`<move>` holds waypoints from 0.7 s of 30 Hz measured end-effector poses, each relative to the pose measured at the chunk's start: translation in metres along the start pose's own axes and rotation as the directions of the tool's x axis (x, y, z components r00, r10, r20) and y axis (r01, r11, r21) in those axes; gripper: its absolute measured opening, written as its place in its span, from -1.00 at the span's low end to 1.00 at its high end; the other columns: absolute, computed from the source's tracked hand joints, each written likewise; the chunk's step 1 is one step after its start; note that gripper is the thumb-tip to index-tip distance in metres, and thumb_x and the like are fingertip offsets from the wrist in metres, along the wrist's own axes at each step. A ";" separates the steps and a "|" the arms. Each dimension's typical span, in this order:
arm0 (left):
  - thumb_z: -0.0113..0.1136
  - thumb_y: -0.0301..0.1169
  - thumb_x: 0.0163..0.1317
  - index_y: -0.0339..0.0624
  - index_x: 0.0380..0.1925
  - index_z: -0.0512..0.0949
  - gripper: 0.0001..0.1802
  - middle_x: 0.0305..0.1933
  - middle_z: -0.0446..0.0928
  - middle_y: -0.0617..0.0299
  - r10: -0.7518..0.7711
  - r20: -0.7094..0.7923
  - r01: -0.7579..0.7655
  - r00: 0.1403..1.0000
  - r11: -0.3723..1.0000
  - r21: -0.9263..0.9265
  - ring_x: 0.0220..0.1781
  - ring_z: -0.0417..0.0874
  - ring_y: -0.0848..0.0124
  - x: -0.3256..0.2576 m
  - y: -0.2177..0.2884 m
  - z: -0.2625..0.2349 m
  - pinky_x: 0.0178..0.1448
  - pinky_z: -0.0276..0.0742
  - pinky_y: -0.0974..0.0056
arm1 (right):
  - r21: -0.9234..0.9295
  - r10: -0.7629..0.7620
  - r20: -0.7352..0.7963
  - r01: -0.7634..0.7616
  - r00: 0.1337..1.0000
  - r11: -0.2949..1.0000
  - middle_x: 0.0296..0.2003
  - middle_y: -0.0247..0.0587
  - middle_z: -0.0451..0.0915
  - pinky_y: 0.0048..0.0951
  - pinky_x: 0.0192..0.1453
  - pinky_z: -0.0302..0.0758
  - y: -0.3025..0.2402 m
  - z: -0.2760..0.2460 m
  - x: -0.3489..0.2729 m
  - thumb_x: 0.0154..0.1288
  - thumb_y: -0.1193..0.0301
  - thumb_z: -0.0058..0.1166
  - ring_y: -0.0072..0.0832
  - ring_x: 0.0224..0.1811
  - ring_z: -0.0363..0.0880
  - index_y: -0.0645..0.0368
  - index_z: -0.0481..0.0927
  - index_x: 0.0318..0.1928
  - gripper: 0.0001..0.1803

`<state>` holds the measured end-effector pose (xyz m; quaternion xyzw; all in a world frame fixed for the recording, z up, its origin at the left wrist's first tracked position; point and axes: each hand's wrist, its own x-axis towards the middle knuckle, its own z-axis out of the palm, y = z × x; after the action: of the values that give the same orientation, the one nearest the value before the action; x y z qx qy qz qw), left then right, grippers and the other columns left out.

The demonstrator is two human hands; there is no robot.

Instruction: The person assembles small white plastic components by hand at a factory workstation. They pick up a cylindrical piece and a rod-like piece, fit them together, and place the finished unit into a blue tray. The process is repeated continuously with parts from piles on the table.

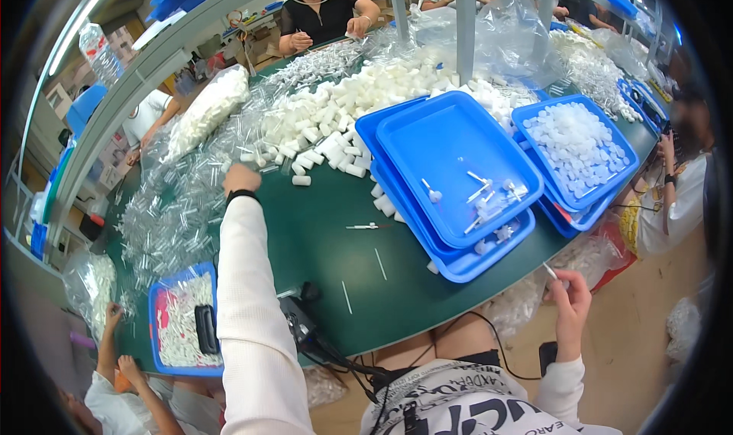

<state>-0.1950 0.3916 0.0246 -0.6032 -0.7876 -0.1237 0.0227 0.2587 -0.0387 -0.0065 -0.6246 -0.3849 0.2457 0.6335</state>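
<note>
My left hand point(241, 177) reaches out at the edge between heaped clear plastic tubes point(172, 206) and loose white cylinders point(336, 122). Its fingers are turned away from view, so what they grasp, if anything, is hidden. Past the table's near edge at the right, my right hand point(573, 301) pinches a small white stick-like piece point(550, 270) that points up and left. In front of me a thin piece with a white middle point(368, 226) lies on the green table point(328, 244), near two thin white sticks point(380, 264).
Stacked blue trays point(405, 141) hold a few small white parts. At their right, another blue tray point(628, 154) is full of translucent pieces. A blue tray of white parts point(155, 320) and a black device point(296, 320) with cables flank my left arm. Grey posts point(464, 30) rise behind; other people sit around.
</note>
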 end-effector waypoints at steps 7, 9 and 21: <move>0.48 -0.35 -0.22 -0.31 -0.27 0.50 -0.51 -0.13 0.57 -0.13 0.109 0.096 -0.101 0.989 0.991 -0.087 -0.01 0.57 -0.01 0.026 -0.042 0.051 0.03 0.50 0.04 | -0.038 0.065 0.063 -0.063 0.996 0.997 -0.37 -0.38 0.47 -0.68 -0.36 0.34 -0.007 0.022 0.008 0.22 0.57 0.03 -0.71 -0.39 0.40 0.27 0.54 -0.21 -0.87; 0.46 -0.35 -0.20 -0.32 -0.31 0.50 -0.55 -0.15 0.57 -0.14 0.103 0.056 -0.097 0.993 0.991 -0.094 -0.03 0.57 -0.03 0.030 -0.044 0.064 0.01 0.50 0.03 | -0.091 0.033 0.089 -0.025 0.996 0.996 -0.33 -0.37 0.47 -0.68 -0.35 0.34 -0.014 0.027 0.014 0.21 0.58 0.03 -0.71 -0.38 0.40 0.27 0.54 -0.20 -0.86; 0.20 -0.52 0.14 -0.26 -0.42 0.40 -0.86 -0.22 0.58 0.10 0.576 -0.020 -0.315 0.817 0.418 -0.852 -0.35 0.59 0.47 -0.202 0.083 -0.148 -0.31 0.54 0.42 | 0.246 -0.279 0.389 0.192 0.878 0.950 -0.27 -0.28 0.53 -0.65 -0.22 0.31 -0.071 0.058 0.046 0.10 0.71 0.09 -0.65 -0.28 0.43 0.29 0.55 -0.19 -0.77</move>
<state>-0.0774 0.1885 0.1447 -0.7400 -0.4376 -0.3811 -0.3400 0.2273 0.0252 0.0672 -0.4386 -0.5587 0.3321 0.6206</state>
